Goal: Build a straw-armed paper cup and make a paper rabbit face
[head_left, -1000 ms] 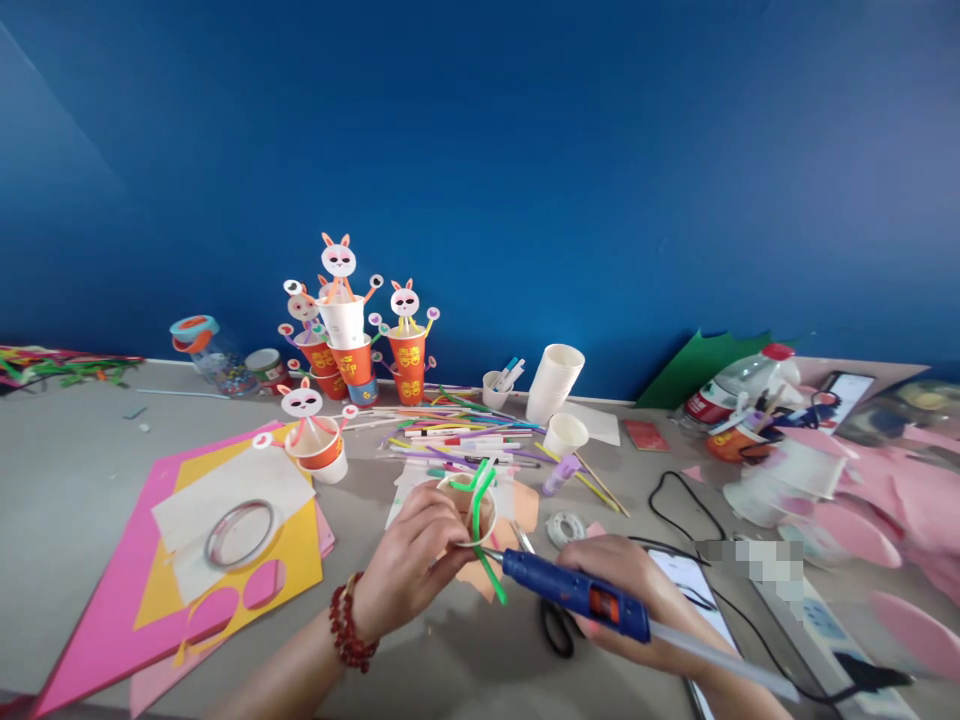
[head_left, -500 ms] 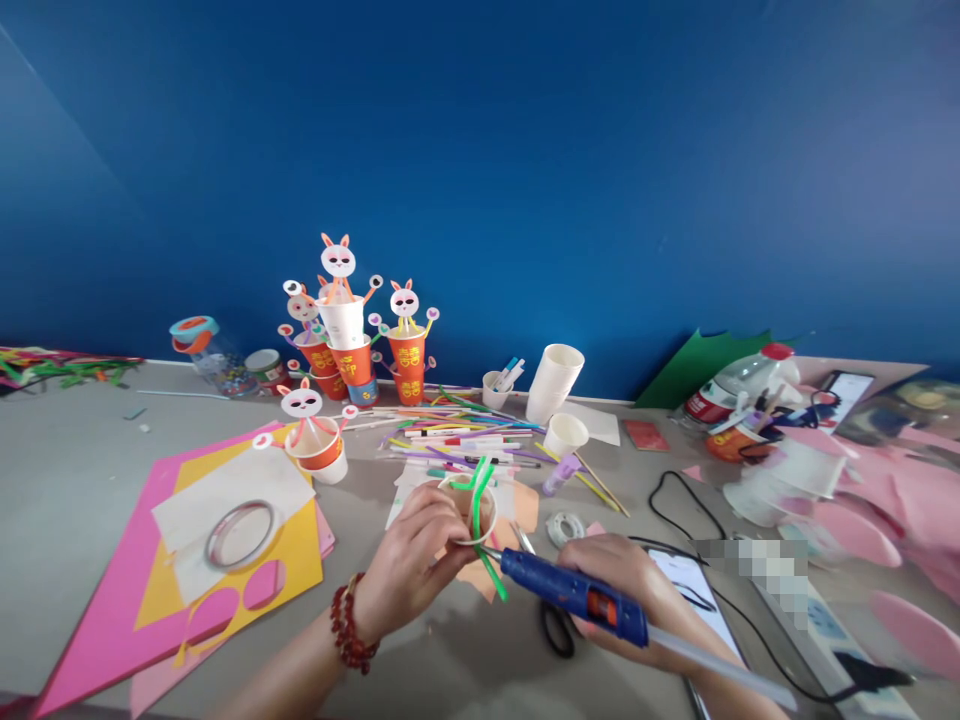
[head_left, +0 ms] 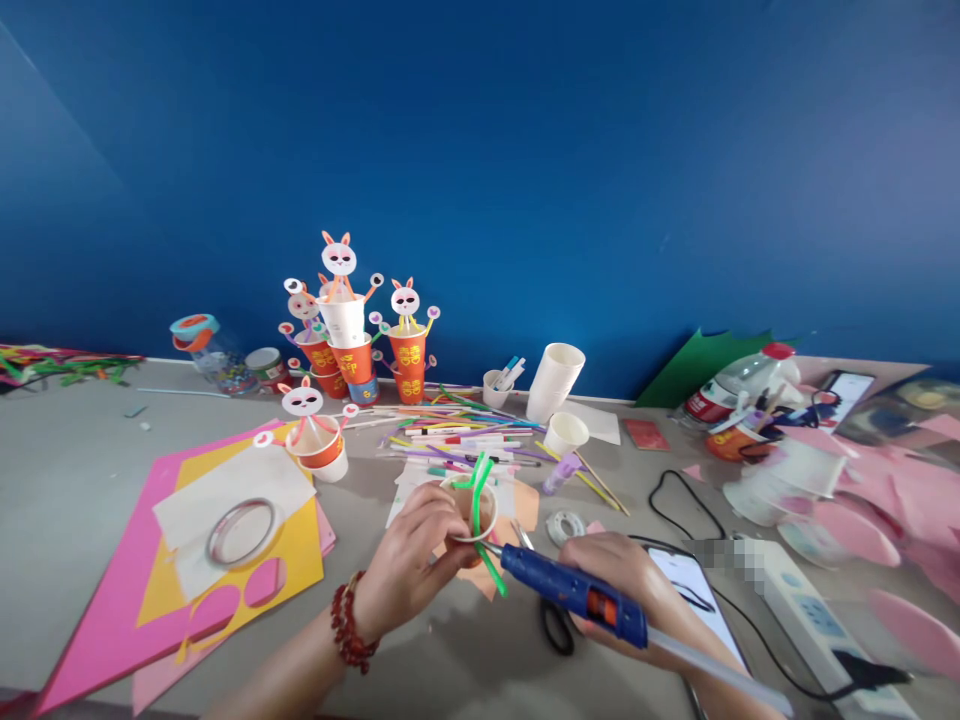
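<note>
My left hand (head_left: pixel 420 540) is closed around the side of a paper cup (head_left: pixel 489 513), tilted so its mouth faces me. Bright green pipe cleaners (head_left: pixel 478 500) stick up from the cup, and one end runs down past its rim. In my right hand (head_left: pixel 619 570) is a blue glue gun (head_left: pixel 574 592) with a clear glue stick (head_left: pixel 712 672) coming out of its back. The gun's nozzle is at the cup's near rim, beside the green pipe cleaner; whether it touches is unclear. Scissors (head_left: pixel 556 625) with black handles lie partly under the gun.
Rabbit-faced paper cups (head_left: pixel 409 360) are stacked at the back left, and another (head_left: pixel 319 450) stands nearer. Coloured sheets with a tape roll (head_left: pixel 241 531) lie left. Pens and pipe cleaners (head_left: pixel 465 440) spread behind the cup. A power strip (head_left: pixel 814 610), cables and a phone (head_left: pixel 697 600) lie right.
Almost nothing differs. Both hands keep their hold on the cup and the glue gun, and the nozzle stays at the rim.
</note>
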{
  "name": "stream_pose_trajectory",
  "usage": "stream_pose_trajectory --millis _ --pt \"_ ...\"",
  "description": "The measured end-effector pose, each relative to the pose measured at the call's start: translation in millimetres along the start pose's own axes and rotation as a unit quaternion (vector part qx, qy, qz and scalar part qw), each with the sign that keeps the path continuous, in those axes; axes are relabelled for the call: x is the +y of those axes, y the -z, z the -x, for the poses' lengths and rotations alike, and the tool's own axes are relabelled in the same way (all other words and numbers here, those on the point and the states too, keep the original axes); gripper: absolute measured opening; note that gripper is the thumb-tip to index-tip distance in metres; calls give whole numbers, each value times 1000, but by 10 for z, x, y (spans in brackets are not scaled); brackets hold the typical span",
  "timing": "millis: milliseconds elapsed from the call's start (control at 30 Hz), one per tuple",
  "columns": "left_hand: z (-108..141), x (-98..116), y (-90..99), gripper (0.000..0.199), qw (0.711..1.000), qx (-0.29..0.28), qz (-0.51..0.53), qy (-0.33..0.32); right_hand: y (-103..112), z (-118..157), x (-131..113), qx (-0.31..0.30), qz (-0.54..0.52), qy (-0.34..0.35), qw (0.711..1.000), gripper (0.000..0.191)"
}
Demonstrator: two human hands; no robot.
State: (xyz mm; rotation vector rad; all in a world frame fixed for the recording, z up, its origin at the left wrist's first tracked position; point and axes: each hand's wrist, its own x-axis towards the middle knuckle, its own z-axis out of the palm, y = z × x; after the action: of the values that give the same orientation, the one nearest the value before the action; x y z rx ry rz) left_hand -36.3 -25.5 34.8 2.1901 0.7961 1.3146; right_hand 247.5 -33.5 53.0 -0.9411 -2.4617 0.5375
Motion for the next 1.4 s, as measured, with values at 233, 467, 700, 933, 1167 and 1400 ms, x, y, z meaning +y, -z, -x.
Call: stream_pose_trajectory --millis 233,467,700,933,1167,1400 --pt "-8 17 7 7 1000 0 -2 9 14 -18 -8 8 10 11 1000 46" --pt "-4 0 0 7 1000 2 0 12 -8 -26 6 18 13 22 1000 46" --pt "3 -4 1 9 1000 3 -10 10 -10 -35 -5 19 12 20 1000 46" --pt "17 -22 -3 11 1000 7 -19 5 31 -37 -46 -2 33 13 999 39" --pt "21 -20 7 9 1000 0 -27 1 92 -30 -117 -8 67 23 997 26" --pt "37 -42 18 9 999 7 -34 -3 142 68 -99 80 -42 21 996 32"
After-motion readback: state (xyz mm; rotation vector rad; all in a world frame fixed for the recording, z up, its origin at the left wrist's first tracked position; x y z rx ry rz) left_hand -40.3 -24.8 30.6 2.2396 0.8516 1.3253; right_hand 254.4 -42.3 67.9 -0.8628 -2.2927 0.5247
